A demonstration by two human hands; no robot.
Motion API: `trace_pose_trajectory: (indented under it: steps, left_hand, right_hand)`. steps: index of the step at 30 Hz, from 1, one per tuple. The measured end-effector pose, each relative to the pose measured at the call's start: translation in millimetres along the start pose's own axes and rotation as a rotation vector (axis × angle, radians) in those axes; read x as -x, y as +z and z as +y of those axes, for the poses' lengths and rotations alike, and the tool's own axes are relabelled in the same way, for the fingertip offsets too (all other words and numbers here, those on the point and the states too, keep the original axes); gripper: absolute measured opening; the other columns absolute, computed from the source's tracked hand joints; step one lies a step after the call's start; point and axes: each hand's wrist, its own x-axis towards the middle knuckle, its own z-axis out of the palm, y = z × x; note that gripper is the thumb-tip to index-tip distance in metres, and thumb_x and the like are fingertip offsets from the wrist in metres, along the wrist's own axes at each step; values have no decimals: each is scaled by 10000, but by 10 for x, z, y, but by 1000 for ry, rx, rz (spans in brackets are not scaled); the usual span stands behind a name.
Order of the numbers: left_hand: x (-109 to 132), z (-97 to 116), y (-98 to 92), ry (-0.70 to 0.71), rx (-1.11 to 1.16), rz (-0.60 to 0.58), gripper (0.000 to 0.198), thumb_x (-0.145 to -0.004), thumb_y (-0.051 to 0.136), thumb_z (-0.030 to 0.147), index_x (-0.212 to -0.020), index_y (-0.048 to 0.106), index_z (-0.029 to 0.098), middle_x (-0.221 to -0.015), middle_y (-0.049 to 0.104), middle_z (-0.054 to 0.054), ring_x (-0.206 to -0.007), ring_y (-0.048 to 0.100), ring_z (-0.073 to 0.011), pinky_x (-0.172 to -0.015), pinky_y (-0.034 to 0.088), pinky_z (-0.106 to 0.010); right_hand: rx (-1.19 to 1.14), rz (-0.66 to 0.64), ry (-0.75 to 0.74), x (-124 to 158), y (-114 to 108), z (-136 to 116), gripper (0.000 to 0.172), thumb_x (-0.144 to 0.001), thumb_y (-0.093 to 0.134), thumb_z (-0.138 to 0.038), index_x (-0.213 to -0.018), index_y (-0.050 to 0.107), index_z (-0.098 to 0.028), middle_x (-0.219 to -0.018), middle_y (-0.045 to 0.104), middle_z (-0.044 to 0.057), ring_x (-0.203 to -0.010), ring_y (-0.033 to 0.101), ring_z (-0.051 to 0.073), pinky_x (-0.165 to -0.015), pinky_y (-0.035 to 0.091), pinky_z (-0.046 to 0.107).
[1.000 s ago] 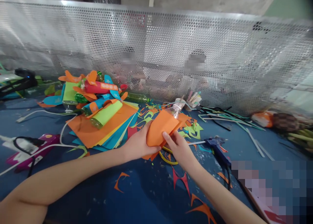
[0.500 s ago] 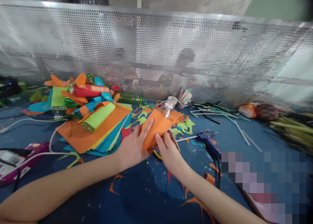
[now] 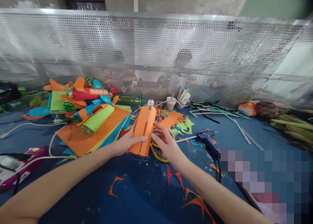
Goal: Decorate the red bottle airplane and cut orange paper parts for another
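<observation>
A clear plastic bottle (image 3: pixel 150 103) stands tilted in front of me, its neck pointing away. Orange paper (image 3: pixel 141 124) is wrapped round its body, and a narrow lengthwise gap shows between the paper's edges. My left hand (image 3: pixel 128 141) is closed round the left side, thumb lying across the front of the paper. On the right side, my right hand (image 3: pixel 167 141) holds the wrapped bottle lightly with bent fingertips and thumb. Under that hand, partly hidden, lie yellow-handled scissors (image 3: pixel 158 157). Orange, green and red paper scraps (image 3: pixel 176 176) lie around.
Left, finished-looking paper-covered bottles (image 3: pixel 97 119) lie on stacked coloured sheets (image 3: pixel 73 139). A blue glue gun (image 3: pixel 209 142) rests at right, near loose strips (image 3: pixel 242 132). Cups (image 3: pixel 183 101) with pens stand before a perforated metal screen (image 3: pixel 156 38). A purple device (image 3: pixel 26 165) and white cable (image 3: pixel 52 136) lie left.
The wrapped bottle has turned more upright and shifted left, so its paper gap now faces me. My left thumb has moved across the front; my right hand has loosened along the side.
</observation>
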Motion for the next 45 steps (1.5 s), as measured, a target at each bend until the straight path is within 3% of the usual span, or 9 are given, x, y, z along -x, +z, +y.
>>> trace_pose_trajectory:
  steps: [8,14,18,26,32,34,39,42,45]
  left_hand:
    - [52,-52,6,-119,128,-42,859,-739,722,288,-1444,232,302,-1379,477,-110,-1195,520,-281,-982,444,-438]
    - [-9,-78,-22,-195,252,77,809,-745,714,299,-1421,268,273,-1278,564,-111,-1055,611,-249,-908,495,-394]
    - [-95,-134,-87,-148,272,181,793,-741,717,319,-1408,291,266,-1246,579,-130,-948,648,-255,-800,540,-390]
    - [-75,-139,-63,-173,243,132,816,-742,717,323,-1419,264,275,-1261,574,-111,-1029,618,-252,-866,515,-378]
    - [-42,-82,-23,-194,238,93,826,-745,711,284,-1426,245,266,-1350,500,-119,-1120,568,-264,-931,481,-412]
    - [-41,-68,-15,-189,250,85,830,-743,716,280,-1427,247,262,-1361,490,-122,-1145,553,-271,-951,471,-424]
    - [-31,-63,12,-202,261,123,912,-725,739,276,-1453,190,282,-1346,510,-117,-1162,552,-285,-973,462,-446]
    - [-35,-99,16,-155,274,123,920,-727,735,276,-1457,177,307,-1359,506,-98,-1175,548,-279,-988,456,-429]
    - [-47,-146,8,-59,285,108,920,-746,710,253,-1465,140,315,-1410,453,-98,-1190,535,-281,-996,450,-435]
  right_hand:
    - [-49,-37,80,-99,-91,47,427,-687,692,-477,-928,423,-249,-772,526,-61,-583,565,104,-531,504,245]
    - [693,97,-227,-366,-488,176,213,-876,453,-371,-935,555,-194,-965,650,88,-910,612,219,-792,483,369]
    - [963,212,-173,-514,-771,316,300,-840,466,-248,-1098,597,-167,-973,679,141,-992,598,308,-888,388,493]
    - [861,196,-153,-653,-807,476,259,-813,467,-210,-900,710,-198,-921,736,94,-976,647,258,-937,393,434]
    - [611,379,-252,-533,-766,127,381,-884,432,-397,-1093,625,-144,-1129,663,136,-1007,628,224,-880,483,381]
    - [327,425,-346,-434,-682,-11,313,-827,564,-381,-1046,633,-169,-1076,668,115,-970,633,218,-872,494,379]
    - [256,193,-438,-193,-395,-173,317,-848,571,-295,-1161,622,-286,-1281,530,50,-1176,505,199,-1014,391,380]
    - [234,-21,-351,-111,-252,-142,372,-851,550,-271,-1221,585,-302,-1340,489,31,-1264,425,191,-1056,346,368]
    - [214,-196,-201,-60,-153,-81,432,-827,537,-262,-1257,548,-285,-1337,491,43,-1145,527,186,-971,434,341]
